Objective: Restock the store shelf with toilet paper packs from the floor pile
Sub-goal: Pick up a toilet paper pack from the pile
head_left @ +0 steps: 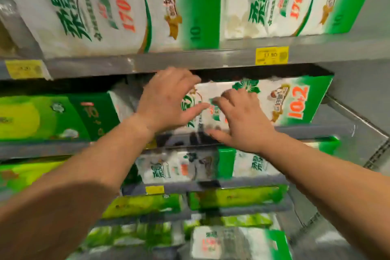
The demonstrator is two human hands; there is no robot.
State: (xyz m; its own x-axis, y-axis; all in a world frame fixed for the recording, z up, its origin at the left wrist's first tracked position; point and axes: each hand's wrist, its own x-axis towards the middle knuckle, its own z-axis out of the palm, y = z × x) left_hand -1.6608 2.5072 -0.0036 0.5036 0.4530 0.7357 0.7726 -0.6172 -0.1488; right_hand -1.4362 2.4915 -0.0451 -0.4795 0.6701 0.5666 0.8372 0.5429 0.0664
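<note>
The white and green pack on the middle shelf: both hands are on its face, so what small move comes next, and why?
Probably push it straight back. The pack leans out over the shelf edge, with dark space behind its top under the upper shelf. The left hand and right hand lie flat on its front, fingers spread, placed to press rather than lift.

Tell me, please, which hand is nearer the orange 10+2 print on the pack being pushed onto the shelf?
Right. The right hand presses flat on the pack just left of the 10+2 print; the left hand sits further left, at the pack's left end.
</note>
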